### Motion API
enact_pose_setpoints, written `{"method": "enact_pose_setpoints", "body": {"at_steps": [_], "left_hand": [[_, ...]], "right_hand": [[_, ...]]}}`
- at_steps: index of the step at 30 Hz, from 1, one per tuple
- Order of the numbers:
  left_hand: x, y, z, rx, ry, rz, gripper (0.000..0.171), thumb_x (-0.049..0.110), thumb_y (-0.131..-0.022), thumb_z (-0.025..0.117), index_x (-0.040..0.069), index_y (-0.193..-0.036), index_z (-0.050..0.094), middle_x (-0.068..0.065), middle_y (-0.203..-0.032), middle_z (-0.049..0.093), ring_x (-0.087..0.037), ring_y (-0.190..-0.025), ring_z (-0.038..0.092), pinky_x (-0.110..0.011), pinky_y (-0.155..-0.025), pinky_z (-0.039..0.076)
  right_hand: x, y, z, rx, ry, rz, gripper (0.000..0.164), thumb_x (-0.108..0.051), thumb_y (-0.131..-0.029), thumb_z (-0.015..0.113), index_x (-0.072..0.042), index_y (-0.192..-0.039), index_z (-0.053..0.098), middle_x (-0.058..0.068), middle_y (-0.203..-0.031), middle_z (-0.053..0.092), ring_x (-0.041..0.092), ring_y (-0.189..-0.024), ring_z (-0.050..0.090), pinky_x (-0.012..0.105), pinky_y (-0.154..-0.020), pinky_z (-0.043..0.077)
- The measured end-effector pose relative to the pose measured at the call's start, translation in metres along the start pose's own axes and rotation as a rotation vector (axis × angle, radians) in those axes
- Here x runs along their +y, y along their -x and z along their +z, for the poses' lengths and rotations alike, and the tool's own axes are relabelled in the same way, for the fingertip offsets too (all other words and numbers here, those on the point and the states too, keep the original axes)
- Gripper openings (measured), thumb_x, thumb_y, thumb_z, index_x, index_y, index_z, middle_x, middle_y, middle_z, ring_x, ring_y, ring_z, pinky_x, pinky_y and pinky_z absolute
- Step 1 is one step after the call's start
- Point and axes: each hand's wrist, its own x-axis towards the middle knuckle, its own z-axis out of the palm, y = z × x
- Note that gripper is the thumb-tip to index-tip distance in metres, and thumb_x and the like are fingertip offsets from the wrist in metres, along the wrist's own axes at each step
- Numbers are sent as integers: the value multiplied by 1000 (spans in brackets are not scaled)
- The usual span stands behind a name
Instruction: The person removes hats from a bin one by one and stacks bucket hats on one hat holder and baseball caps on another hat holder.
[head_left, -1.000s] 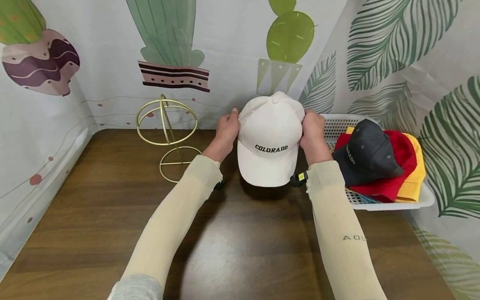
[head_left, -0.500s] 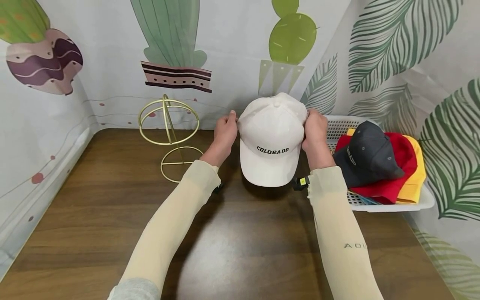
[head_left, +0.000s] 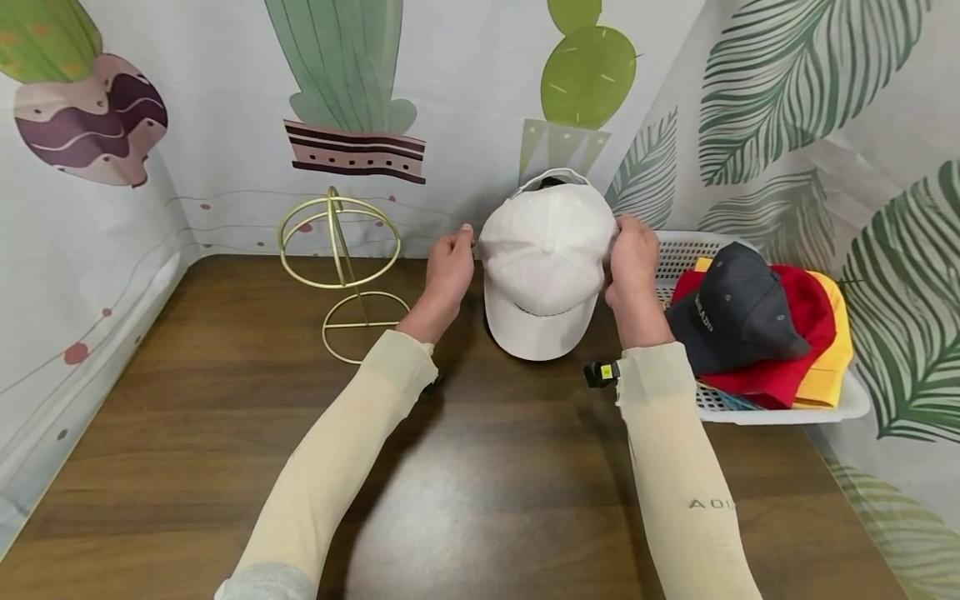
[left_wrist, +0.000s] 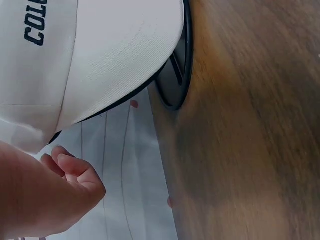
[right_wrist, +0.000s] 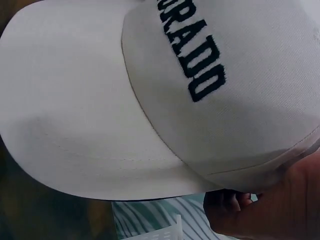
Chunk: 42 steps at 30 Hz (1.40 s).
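A white baseball cap [head_left: 549,250] faces me with its brim toward the front and its back strap opening showing at the top. My left hand [head_left: 448,271] pinches its left side edge, thumb up and fingers curled in the left wrist view. On the opposite side my right hand [head_left: 633,260] grips the lower edge, its fingertips tucked partly out of sight under the fabric. Dark "COLORADO" lettering [right_wrist: 200,75] crosses the cap's front in the right wrist view. Beneath the brim, a black rounded base [left_wrist: 175,82] rests on the wooden table [left_wrist: 240,150].
A gold wire hat stand [head_left: 337,242] stands left of my left hand. At the right, a white perforated basket [head_left: 780,415] holds a black cap [head_left: 738,308], a red cap [head_left: 813,317] and something yellow [head_left: 836,333]. A printed cloth backdrop [head_left: 480,100] rises behind the table.
The white cap has tilted forward between my hands: its lettering has turned down nearly out of the head view, and the crown top and back strap opening have come into sight.
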Motion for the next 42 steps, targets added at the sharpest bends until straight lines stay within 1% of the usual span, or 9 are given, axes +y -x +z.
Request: {"method": "enact_pose_setpoints", "body": {"at_steps": [3,5,7,10,16,21,30,36,42], "left_hand": [[2,3,0,-5,-2,6,52,51,-113,40,7,-132,61,-9,-139,59,-25,-117,55,-42,-103,45],[3,5,-1,-2,-10,16,53,53,-112,40,8,-132,60,-8,-138,59,-25,-117,56,-42,-104,46],[4,8,-1,7,-22,31,52,54,-112,40,9,-130,61,-7,-136,59,-25,-116,57,-43,-103,46],[6,12,-1,31,-50,64,51,56,-111,41,10,-123,61,-6,-126,61,-24,-111,57,-42,-99,46],[7,21,-3,78,-132,167,47,55,-110,43,12,-115,60,-5,-105,58,-25,-99,55,-40,-91,44],[6,27,-5,92,-162,271,44,49,-111,46,9,-117,62,-5,-99,57,-25,-92,55,-39,-85,44],[8,40,-5,105,-172,434,34,35,-111,52,5,-119,63,-8,-103,58,-22,-91,54,-35,-83,44],[8,50,-1,122,-201,512,30,31,-107,57,5,-120,64,-8,-108,60,-19,-94,58,-30,-84,47],[10,60,0,124,-187,584,30,31,-107,56,5,-120,62,-8,-110,59,-21,-97,57,-37,-88,50]], "right_hand": [[-1,3,-2,0,10,-21,30,-28,-112,41,-11,-96,60,1,-104,52,16,-94,51,34,-87,45],[-2,6,-4,2,20,-33,29,-29,-113,41,-9,-108,62,-1,-110,52,15,-100,51,34,-92,44],[-2,8,-6,10,19,-42,32,-31,-113,41,-6,-120,61,-1,-114,53,15,-105,51,35,-96,44],[-3,13,-8,18,21,-67,38,-33,-113,41,-5,-132,58,-1,-116,54,15,-110,53,36,-99,44],[-6,26,-14,5,55,-137,38,-34,-114,38,-10,-131,61,6,-130,56,21,-124,56,38,-104,45],[-8,35,-19,-11,104,-192,45,-35,-115,38,-8,-145,57,6,-136,56,28,-135,56,41,-110,45],[-6,43,-25,-52,84,-264,42,-33,-114,41,-12,-145,61,11,-142,59,31,-136,56,42,-111,45],[-3,47,-29,-35,63,-275,41,-31,-114,43,-10,-146,60,11,-146,59,26,-135,55,42,-115,44],[-2,50,-36,-13,62,-278,42,-31,-114,45,-9,-147,59,10,-145,61,25,-134,57,44,-118,44]]}}
